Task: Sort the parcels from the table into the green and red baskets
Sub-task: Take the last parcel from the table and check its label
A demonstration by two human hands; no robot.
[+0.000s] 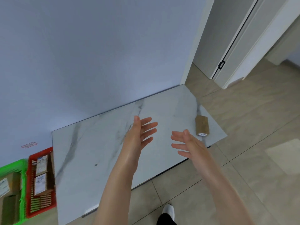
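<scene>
Both hands, left (139, 132) and right (186, 143), hover empty with fingers spread above the table (97, 143); one parcel (201, 125) lies near its right edge. Red basket (32, 159) and green basket (22, 176) at left hold boxes.

Table (97, 143): glossy marble-look top. Parcel (202, 125): matt brown cardboard, paper label. Red basket (40, 203), green basket (24, 184): slatted plastic.

Two bare forearms reach forward from the bottom of the view. The left hand (140, 132) is held with its palm turned inward, fingers straight and slightly spread. The right hand (188, 144) faces it, palm inward, fingers straight and loosely apart. Both hands hold nothing, with a gap between them.
</scene>
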